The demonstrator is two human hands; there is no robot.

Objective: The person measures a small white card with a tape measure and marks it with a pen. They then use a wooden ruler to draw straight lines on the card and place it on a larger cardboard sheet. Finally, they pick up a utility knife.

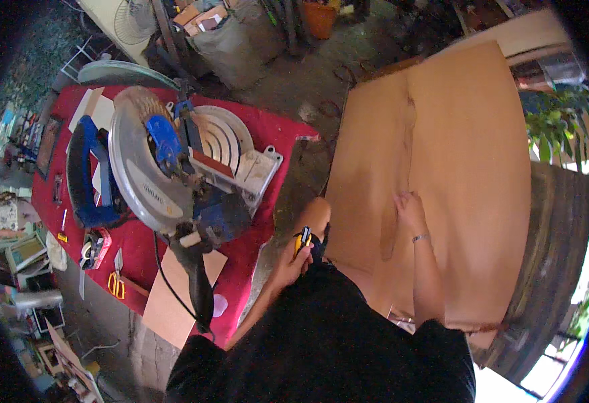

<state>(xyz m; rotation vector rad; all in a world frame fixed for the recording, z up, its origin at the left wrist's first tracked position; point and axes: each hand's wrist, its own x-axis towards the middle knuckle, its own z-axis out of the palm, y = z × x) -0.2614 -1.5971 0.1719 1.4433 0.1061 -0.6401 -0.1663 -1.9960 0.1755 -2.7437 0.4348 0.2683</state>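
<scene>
My left hand [290, 263] is closed around a yellow and black utility knife [303, 240], held upright beside my bent knee. Whether its blade is out is too small to tell. To the right stands a large brown sheet [465, 161], with a dark uneven line running down its middle. Against that sheet, close to the line, lies my right hand [412, 211], its fingers slightly bent and no tool visible in it. A metal bracelet or watch band circles that wrist.
On the left, a red-covered table [281, 144] carries a miter saw [153, 161], yellow-handled scissors [116, 281] and a thin wooden panel [173, 295]. A stuffed sack [237, 47] and an orange pot [320, 19] stand behind. A leafy plant [553, 124] is at right.
</scene>
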